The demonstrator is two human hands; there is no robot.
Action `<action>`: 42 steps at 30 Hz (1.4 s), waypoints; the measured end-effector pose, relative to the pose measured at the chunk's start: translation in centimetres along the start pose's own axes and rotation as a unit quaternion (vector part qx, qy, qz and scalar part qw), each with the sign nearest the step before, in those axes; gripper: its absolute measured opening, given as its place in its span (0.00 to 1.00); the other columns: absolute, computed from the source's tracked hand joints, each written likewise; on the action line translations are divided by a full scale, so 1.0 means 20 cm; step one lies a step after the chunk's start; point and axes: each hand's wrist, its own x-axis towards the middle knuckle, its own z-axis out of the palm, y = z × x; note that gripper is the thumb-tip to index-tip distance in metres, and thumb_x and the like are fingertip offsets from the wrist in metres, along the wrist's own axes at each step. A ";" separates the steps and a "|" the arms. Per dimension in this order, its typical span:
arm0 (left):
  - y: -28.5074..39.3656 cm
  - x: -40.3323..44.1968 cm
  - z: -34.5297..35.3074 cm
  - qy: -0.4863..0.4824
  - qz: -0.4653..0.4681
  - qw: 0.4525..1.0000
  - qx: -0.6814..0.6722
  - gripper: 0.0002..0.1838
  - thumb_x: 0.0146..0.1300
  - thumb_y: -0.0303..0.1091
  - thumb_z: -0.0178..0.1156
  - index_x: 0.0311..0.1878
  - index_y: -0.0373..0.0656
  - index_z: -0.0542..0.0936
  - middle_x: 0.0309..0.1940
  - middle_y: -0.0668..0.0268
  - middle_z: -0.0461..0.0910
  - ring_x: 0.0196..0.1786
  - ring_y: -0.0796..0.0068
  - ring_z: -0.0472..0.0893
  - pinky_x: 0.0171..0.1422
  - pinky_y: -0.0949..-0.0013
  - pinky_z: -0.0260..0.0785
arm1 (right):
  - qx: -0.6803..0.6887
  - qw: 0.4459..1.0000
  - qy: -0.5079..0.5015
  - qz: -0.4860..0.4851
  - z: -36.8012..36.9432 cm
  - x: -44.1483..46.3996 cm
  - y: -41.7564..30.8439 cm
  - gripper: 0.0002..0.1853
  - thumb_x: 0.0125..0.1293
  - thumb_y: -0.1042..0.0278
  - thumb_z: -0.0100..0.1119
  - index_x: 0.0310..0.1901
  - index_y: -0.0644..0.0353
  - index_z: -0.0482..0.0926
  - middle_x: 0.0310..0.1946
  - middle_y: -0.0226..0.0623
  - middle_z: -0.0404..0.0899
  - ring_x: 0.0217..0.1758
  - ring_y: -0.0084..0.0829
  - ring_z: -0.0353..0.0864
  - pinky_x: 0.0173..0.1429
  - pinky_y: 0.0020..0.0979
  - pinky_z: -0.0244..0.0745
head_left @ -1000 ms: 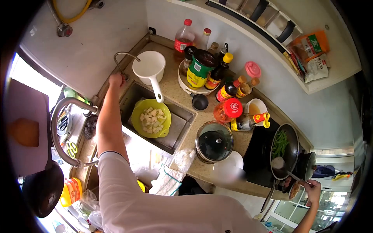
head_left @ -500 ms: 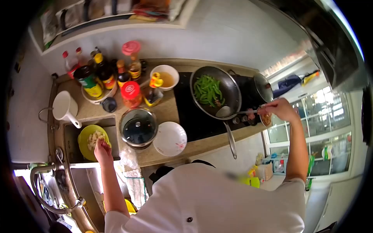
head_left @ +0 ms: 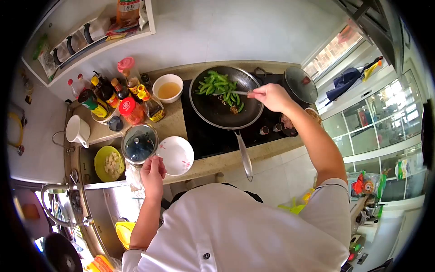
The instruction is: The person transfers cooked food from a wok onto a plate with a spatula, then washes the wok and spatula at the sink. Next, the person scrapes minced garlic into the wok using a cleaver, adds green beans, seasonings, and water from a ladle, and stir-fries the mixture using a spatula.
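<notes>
My right hand is closed round the handle of a spatula, whose far end is among green vegetables in the wok. Brown bits lie beside the vegetables. The wok sits on the black cooktop, its long handle pointing toward me. My left hand is raised with curled fingers between the glass-lidded pot and a white plate; whether it holds anything is too small to tell.
A yellow-green colander with pale chunks sits in the sink at left. Sauce bottles and a red-lidded jar stand behind the pot. A bowl of liquid is left of the wok. A lidded pan stands at right.
My left hand has left the tap area, passed over the colander and come beside the plate. My right hand has moved the spatula up into the vegetables. The view has swung toward the cooktop.
</notes>
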 end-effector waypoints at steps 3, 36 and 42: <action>-0.03 -0.09 0.13 -0.016 0.000 1.000 0.013 0.15 0.77 0.40 0.55 0.35 0.41 0.79 0.22 0.74 0.73 0.21 0.85 0.68 0.24 0.79 0.58 | -0.049 0.998 0.026 -0.005 -0.03 0.02 0.14 0.11 0.69 0.52 0.60 0.46 0.40 0.89 0.41 0.37 0.87 0.44 0.43 0.86 0.48 0.40 0.81; -0.23 -0.28 0.23 0.070 -0.053 0.995 -0.042 0.15 0.75 0.43 0.58 0.36 0.43 0.81 0.23 0.73 0.75 0.21 0.85 0.70 0.24 0.80 0.59 | -0.133 0.983 -0.103 -0.074 -0.49 0.15 0.17 0.11 0.65 0.65 0.65 0.49 0.47 0.89 0.44 0.35 0.89 0.47 0.35 0.88 0.54 0.33 0.80; -0.20 -0.26 0.23 0.076 -0.054 0.995 -0.031 0.15 0.75 0.43 0.58 0.35 0.43 0.81 0.23 0.74 0.75 0.22 0.85 0.71 0.24 0.80 0.59 | -0.067 0.984 -0.050 -0.160 -0.42 0.06 0.08 0.11 0.67 0.63 0.62 0.50 0.43 0.88 0.46 0.32 0.88 0.48 0.35 0.87 0.54 0.35 0.80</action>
